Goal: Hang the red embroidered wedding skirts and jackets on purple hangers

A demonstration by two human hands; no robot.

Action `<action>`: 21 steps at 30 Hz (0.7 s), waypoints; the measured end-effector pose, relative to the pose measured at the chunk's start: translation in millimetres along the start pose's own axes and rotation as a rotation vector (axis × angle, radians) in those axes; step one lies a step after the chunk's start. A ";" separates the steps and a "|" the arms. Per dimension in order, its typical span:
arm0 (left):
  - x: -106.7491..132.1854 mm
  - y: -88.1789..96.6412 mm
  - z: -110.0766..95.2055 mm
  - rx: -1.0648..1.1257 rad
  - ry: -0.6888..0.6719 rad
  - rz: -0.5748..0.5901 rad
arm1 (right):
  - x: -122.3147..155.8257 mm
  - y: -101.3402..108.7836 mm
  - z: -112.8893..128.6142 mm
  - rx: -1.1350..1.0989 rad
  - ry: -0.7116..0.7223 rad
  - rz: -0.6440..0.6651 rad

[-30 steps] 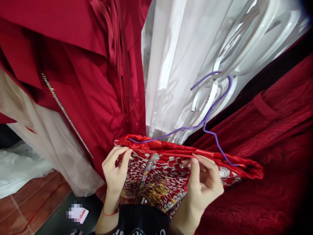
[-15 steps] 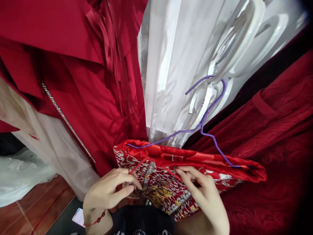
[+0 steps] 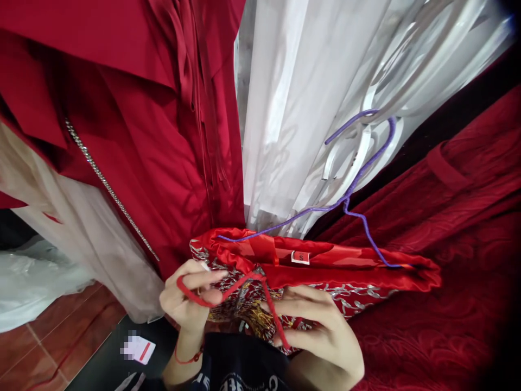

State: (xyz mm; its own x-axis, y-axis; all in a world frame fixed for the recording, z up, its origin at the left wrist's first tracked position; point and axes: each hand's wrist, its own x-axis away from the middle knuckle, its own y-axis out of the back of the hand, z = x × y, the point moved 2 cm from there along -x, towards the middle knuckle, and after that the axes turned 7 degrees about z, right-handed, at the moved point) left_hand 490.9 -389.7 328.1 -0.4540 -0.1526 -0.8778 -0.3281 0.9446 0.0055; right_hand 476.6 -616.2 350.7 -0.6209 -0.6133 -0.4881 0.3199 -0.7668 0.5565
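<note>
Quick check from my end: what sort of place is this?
Probably a clothing shop or a garment storeroom; the view doesn't settle which. A patterned red garment hangs on a purple hanger, with a label marked S inside, and a larger plain red garment hangs nearby.

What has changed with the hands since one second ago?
The left hand and right hand moved down from the top edge of the embroidered garment. The red cord now loops over the left hand; its other strand crosses the right. The S label came into view. The purple hanger stayed hooked.
</note>
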 end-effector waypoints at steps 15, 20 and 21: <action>11.1 -25.3 -12.0 -0.208 0.342 0.876 | -0.5 -16.0 -6.3 0.222 0.008 -0.111; 9.6 -29.1 -4.9 -0.161 0.397 0.886 | -0.4 -18.4 -2.6 0.402 -0.051 -0.092; 9.2 -29.2 -2.3 -0.088 0.427 0.877 | -1.1 -20.3 -1.9 0.432 -0.054 -0.115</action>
State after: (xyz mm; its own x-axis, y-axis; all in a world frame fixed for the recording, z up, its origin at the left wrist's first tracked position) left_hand 494.4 -419.3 320.9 -0.8221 0.4851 -0.2981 0.2162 0.7503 0.6248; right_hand 472.2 -600.3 338.7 -0.6755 -0.5087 -0.5338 -0.0746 -0.6731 0.7358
